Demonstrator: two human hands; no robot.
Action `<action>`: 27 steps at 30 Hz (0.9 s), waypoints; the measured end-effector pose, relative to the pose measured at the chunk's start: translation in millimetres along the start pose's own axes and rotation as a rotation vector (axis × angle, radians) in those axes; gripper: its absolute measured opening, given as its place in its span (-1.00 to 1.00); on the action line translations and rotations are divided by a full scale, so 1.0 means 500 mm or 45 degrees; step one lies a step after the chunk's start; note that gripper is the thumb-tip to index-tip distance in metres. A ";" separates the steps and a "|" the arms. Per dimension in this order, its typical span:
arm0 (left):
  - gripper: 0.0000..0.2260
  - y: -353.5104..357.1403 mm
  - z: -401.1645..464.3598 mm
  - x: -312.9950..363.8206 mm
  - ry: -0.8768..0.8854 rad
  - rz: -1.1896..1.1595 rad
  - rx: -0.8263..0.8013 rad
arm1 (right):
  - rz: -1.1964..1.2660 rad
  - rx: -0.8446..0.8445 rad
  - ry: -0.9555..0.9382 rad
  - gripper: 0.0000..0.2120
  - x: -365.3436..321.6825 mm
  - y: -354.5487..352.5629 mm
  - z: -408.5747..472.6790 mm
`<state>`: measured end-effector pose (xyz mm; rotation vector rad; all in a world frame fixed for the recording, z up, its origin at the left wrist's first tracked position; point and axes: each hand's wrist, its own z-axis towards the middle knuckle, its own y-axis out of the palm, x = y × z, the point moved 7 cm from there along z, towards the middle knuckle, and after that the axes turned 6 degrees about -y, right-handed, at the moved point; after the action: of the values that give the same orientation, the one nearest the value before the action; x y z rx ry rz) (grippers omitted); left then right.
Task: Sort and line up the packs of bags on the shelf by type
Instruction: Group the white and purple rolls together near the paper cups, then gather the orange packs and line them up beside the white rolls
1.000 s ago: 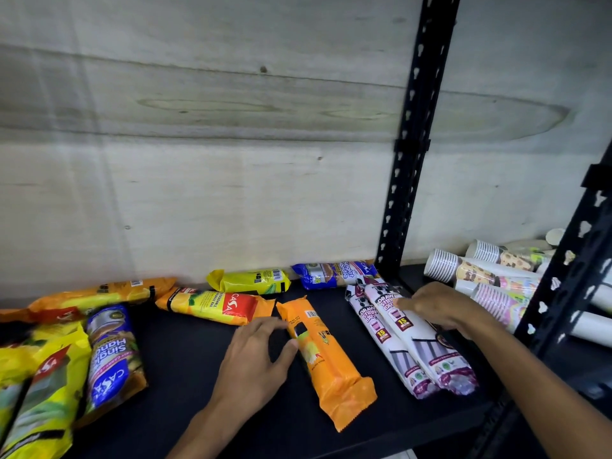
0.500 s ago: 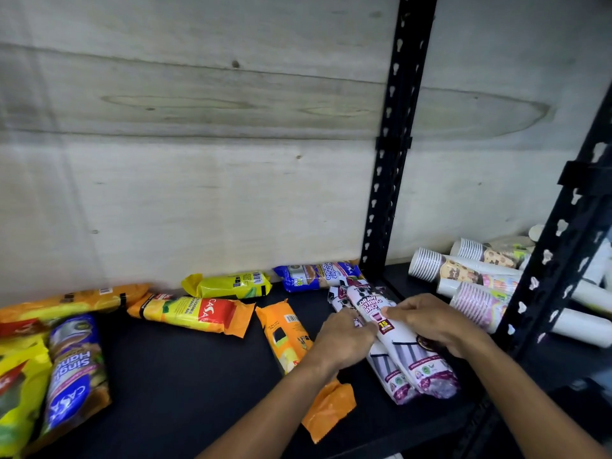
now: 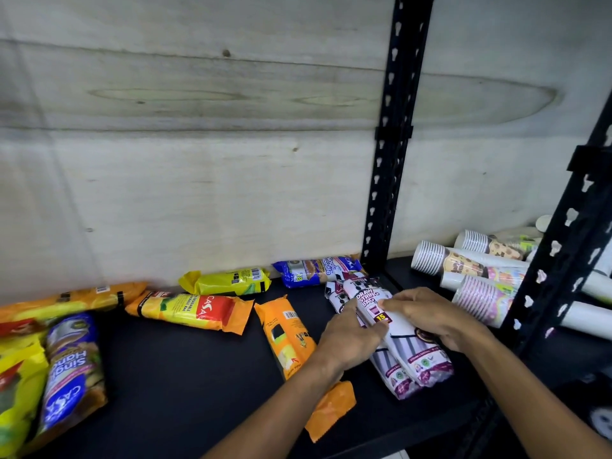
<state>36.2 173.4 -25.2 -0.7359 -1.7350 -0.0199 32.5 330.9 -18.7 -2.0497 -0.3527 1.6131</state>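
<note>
Two white-and-purple drawstring bag packs (image 3: 402, 351) lie side by side at the right of the black shelf (image 3: 185, 385). My left hand (image 3: 347, 339) presses their left side and my right hand (image 3: 427, 316) grips them from the right. An orange pack (image 3: 286, 339) lies just left, partly under my left forearm. Further back lie an orange-red pack (image 3: 192, 309), a yellow pack (image 3: 228, 281) and a blue single-handle pack (image 3: 314, 270). At the far left sit another blue pack (image 3: 71, 366), yellow packs (image 3: 16, 385) and a long orange pack (image 3: 69, 301).
A black slotted upright (image 3: 394, 144) stands behind the drawstring packs, and a second upright (image 3: 556, 260) rises at the right front. Stacks of paper cups (image 3: 477, 276) lie on their sides in the neighbouring bay. A pale wooden wall (image 3: 198, 160) backs the shelf.
My left hand left the orange pack and moved right onto the drawstring packs. My right hand closed around them from the other side. The view shifted slightly right.
</note>
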 end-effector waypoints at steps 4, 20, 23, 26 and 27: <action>-0.32 0.000 0.014 -0.003 -0.002 0.061 0.018 | 0.042 -0.011 -0.018 -0.75 -0.001 -0.002 -0.004; -0.35 -0.008 0.031 -0.010 0.010 0.075 0.027 | -0.033 -0.040 0.008 -0.70 -0.009 -0.002 0.002; -0.53 -0.039 0.010 0.001 0.040 0.139 -0.018 | -0.152 -0.017 0.032 -0.71 -0.013 -0.005 0.006; -0.51 -0.118 -0.013 -0.010 0.084 0.189 0.064 | -0.500 0.163 -0.098 -0.69 -0.049 -0.002 0.007; -0.54 -0.150 -0.020 -0.016 0.094 0.185 0.110 | -0.632 0.243 -0.169 -0.65 -0.073 0.006 -0.001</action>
<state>9.6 106.1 -2.4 -0.7863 -1.5987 0.1253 23.0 310.1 9.7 -1.5602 -0.6680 1.4115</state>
